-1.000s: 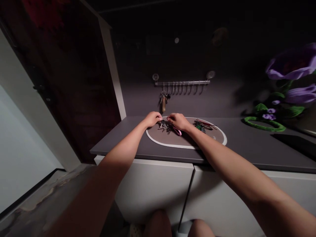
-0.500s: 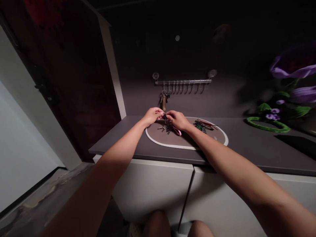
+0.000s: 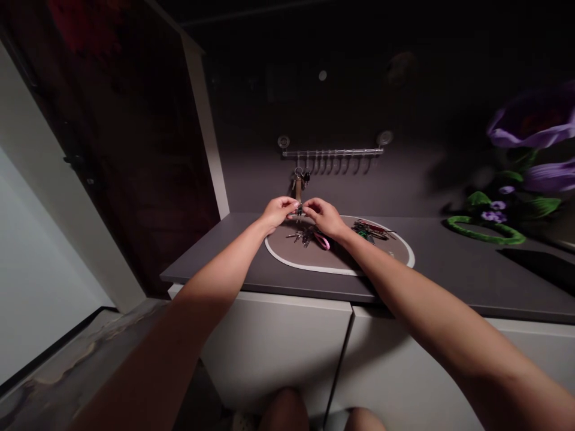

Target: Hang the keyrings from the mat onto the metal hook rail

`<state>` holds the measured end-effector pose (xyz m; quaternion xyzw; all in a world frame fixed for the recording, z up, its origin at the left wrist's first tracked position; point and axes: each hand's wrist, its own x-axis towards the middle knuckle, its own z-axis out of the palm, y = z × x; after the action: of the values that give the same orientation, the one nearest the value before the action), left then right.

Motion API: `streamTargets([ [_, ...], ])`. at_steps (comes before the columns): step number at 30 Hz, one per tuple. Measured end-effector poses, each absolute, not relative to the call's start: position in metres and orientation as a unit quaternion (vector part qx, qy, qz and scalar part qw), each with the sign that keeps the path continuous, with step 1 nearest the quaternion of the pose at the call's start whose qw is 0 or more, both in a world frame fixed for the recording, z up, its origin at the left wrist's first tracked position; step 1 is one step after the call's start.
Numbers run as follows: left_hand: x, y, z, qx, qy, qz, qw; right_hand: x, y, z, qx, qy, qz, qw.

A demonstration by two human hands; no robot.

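Over the back of the oval mat (image 3: 296, 258), my left hand (image 3: 277, 214) pinches a small bunch of keys (image 3: 299, 211) between thumb and fingertips. Facing it from the other side, my right hand (image 3: 325, 216) has its fingertips closed at the same ring; the exact contact is too small to see. Below my hands, a loose bunch of keys (image 3: 302, 237) lies on the mat beside a pink strap (image 3: 321, 241). Just above hang keys with a brown fob (image 3: 299, 187), on the left end of a clear hook rack (image 3: 332, 152).
A pile of more keys (image 3: 372, 230) with a red item lies on the mat's right side. Purple flowers with a green ring base (image 3: 487, 230) stand at the right of the dark counter (image 3: 431, 263). White cabinet doors (image 3: 278, 332) are below.
My hands stay at nearly the same place. The small keys between them now hang more visibly downward, and my right fingertips have shifted slightly away from my left. The view has tilted a little.
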<state>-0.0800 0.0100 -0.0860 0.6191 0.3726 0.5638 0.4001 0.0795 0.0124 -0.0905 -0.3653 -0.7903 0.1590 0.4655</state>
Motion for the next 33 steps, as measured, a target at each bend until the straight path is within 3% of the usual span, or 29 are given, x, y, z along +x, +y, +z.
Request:
streamTargets([
  [23,-0.077,0.005,-0.086,0.59,0.362,0.571,0.441,0.085,0.022,-0.093,-0.335,-0.769,0.194,0.508],
  [29,-0.074,0.009,-0.092,0.633,0.43,0.542,0.348,0.09,0.031,-0.093,-0.345,-0.742,0.213,0.534],
  [33,-0.075,0.009,-0.096,0.743,0.469,0.45,0.161,0.091,0.029,-0.091,-0.346,-0.689,0.292,0.566],
])
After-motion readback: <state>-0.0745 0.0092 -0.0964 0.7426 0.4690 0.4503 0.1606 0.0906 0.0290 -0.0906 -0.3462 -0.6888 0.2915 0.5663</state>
